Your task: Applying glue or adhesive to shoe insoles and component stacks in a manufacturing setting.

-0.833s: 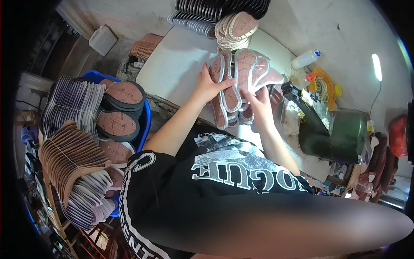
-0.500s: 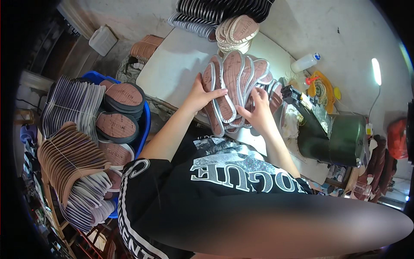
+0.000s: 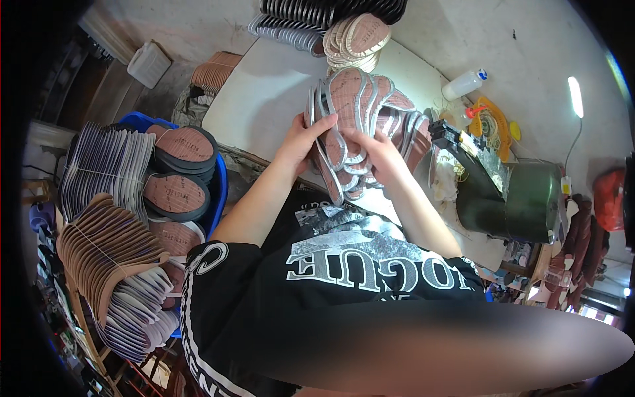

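Since half a second ago your hands have closed in on the fan of insoles (image 3: pixel 360 126): the right hand (image 3: pixel 377 155), then low at the fan's right edge, now sits at its middle, close beside the left hand (image 3: pixel 305 142). The fan itself looks tighter and stands more upright than before. Left fingers (image 3: pixel 325 122) are curled round the fan's left edge, thumb on the near face, pinching the stack. Right fingers press flat on the front insoles near their lower ends; whether they pinch or only press, you cannot tell from here. The insoles are pinkish-brown with silver-grey rims, overlapped like cards. Their long axes run roughly up and away from you, lower ends gathered between your hands, upper ends splayed toward the far side, leaning slightly right. You hold the fan just above the near edge of the white bench (image 3: pixel 264 99). Another pile of insoles (image 3: pixel 357 40) lies farther back on the bench. A blue tub (image 3: pixel 219 182) of round-edged soles stands to your left.
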Available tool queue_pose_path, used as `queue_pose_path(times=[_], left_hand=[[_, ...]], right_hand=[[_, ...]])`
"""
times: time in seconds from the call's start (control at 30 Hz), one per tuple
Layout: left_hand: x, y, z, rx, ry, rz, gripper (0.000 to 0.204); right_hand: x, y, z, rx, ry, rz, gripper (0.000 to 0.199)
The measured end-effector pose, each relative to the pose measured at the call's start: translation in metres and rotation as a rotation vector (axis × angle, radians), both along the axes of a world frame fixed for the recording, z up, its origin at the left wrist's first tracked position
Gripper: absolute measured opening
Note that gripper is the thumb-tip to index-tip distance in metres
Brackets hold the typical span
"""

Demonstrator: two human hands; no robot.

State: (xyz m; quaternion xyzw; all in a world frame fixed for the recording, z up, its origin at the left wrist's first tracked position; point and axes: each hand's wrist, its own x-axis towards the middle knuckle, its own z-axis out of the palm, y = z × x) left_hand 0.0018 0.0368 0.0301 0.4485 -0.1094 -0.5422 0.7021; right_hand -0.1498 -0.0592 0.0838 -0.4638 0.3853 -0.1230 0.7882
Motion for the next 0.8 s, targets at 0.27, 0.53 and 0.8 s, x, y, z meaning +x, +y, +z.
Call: queue_pose_path(times=[0.27,0.53,0.8], left_hand=[[0.018,0.016,-0.005,0.169,-0.139,-0.043,0.053],[0.032,0.019,-0.017,0.19,-0.333,0.223,0.057],[0.039,0.029,-0.006,0.15,-0.086,0.184,0.052]], right_hand=[[-0.005,0.007,-0.006,-0.269,0.111,-0.024,0.058],[-0.046,0.0,0.018,-0.452,0.125,0.149,0.063],[-0.037,0.015,0.021,-1.088,0.245,0.419,0.1]])
